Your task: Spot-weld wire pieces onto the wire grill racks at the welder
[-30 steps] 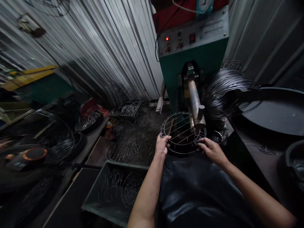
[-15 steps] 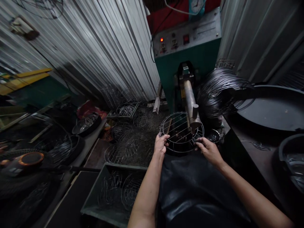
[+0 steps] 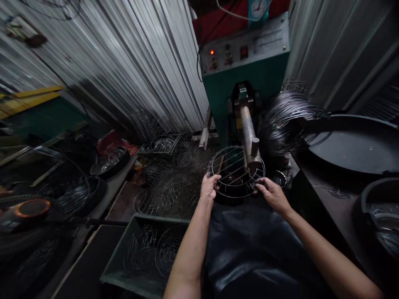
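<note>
A round wire rack (image 3: 229, 196), with a double rim and parallel cross wires, lies nearly level in front of the green machine. My left hand (image 3: 210, 187) grips its left rim between thumb and fingers. At the right rim, my right hand (image 3: 272, 194) is closed in a pinch on the wire; any smaller piece in those fingertips is too small to make out. The machine's metal arm (image 3: 248, 124) reaches toward me, its blunt end (image 3: 254, 161) over the rack's right side, close to my right fingertips.
Right of the machine stand a coil of wire (image 3: 285, 120) and a large dark round tray (image 3: 352, 143). A black tub (image 3: 363, 216) sits nearer on the right. To my left, a green bin (image 3: 116, 257) contains wire racks. A red lamp (image 3: 212, 52) glows on the control panel.
The view has shifted slightly. My right fingertips sit a little further in at the rack's right rim. Both hands keep their hold.
</note>
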`<state>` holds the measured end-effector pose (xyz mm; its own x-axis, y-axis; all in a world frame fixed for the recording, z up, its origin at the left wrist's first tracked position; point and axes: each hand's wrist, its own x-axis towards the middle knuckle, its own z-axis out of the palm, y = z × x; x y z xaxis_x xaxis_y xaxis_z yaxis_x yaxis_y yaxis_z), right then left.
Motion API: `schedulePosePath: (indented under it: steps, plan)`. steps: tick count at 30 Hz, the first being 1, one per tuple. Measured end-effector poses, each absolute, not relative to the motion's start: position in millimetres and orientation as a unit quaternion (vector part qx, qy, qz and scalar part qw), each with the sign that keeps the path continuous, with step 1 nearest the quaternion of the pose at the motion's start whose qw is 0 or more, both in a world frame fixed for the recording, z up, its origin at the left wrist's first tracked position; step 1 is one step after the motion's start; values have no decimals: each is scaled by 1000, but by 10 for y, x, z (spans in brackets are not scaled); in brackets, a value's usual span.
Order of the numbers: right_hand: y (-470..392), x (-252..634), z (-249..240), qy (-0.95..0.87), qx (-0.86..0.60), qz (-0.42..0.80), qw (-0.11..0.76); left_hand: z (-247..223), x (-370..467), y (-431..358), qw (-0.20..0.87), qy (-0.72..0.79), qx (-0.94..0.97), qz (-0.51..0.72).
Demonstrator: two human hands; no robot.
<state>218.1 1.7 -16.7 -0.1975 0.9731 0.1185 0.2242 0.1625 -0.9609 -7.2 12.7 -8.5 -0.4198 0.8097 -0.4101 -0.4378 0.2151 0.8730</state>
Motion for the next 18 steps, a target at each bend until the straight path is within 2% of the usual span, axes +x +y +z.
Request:
schedulePosePath:
  steps: [18]
  plan:
    - [85,2177,-203,-624,-463,467,423,-183,-85,175,520,626,117,570]
